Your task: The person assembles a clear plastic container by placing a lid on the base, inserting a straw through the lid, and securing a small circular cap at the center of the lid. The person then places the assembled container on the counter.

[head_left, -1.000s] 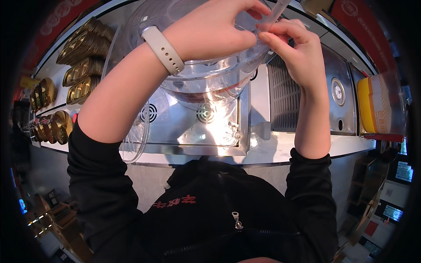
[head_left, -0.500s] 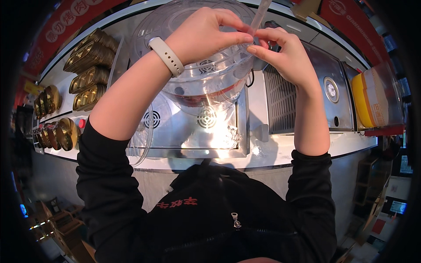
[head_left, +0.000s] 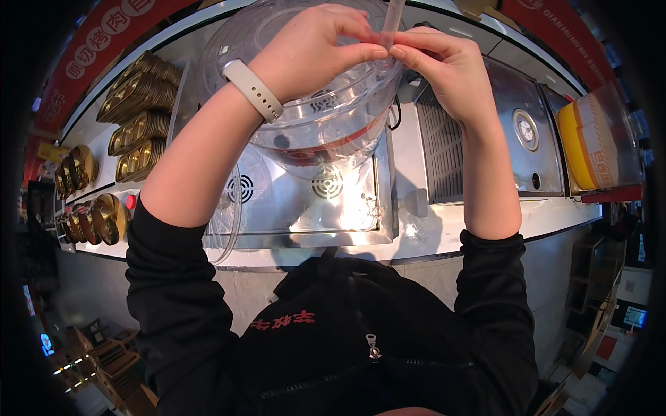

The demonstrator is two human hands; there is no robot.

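A slim clear plastic tube [head_left: 394, 19] stands roughly upright at the rim of a big round see-through plastic vessel [head_left: 347, 128]. My left hand [head_left: 312, 47], with a pale watch band on the wrist, pinches the tube's lower part from the left. From the other side my right hand [head_left: 447, 69] pinches at the same spot, thumb tips nearly meeting. Fingers hide the tube's lower end. The vessel has a red band low on its side and rests over a steel surface [head_left: 277, 211] with round slotted vents.
Stacked gold trays [head_left: 135, 132] and gold heart-shaped dishes [head_left: 107, 218] sit at the left. A clear curved rim [head_left: 236, 222] overhangs the counter's near edge. Rightward are a slatted drain grate [head_left: 442, 156], a steel unit with a round dial [head_left: 526, 132], and a yellow tub [head_left: 577, 149].
Both hands and the tube have shifted slightly left and up in view. The right fingers have closed in, bringing the thumb tips nearer each other.
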